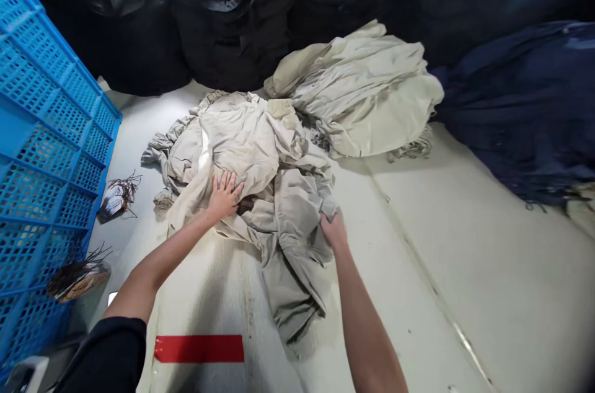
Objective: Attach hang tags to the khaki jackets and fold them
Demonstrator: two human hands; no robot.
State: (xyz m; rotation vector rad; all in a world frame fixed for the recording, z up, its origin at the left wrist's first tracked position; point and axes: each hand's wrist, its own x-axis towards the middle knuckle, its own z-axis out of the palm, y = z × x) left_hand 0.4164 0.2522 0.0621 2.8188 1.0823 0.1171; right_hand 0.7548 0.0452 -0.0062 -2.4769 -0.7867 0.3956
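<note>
The fingertips of the right hand (pixel 334 234) are mostly hidden, because a small fold of the beige cloth (pixel 244 140) covers them. Inside the heap many layers lie over each other, so its full outline cannot be followed. The blue crate (pixel 51 123), well to the left of both hands, is cut off by the left border. The dark clothes (pixel 223 39), far beyond the fingers, run out at the top, and their lower parts sink into black. The navy cloth (pixel 520 114), far to the right of the right fingers, is cut at the right border. The black sleeve (pixel 111 353), behind the left fingers, is only partly in view.

The left hand (pixel 225 197) lies palm down upon the beige cloth, with its fingers a little spread and pointing away; they press on it and do not grasp. The right fingers are curled at the right edge of the same cloth, and they seem to pinch this edge. The cloth lies beneath and beyond the left fingers, and its greyer part reaches toward the person, between the two hands.

Beyond the right fingers is a second pale heap (pixel 367 95). To the left of the left fingers, near the crate, lies a stringy bundle (pixel 116 199). Nearer to the person than the fingers, a red strip (pixel 199 348) is on the pale table (pixel 465 219).
</note>
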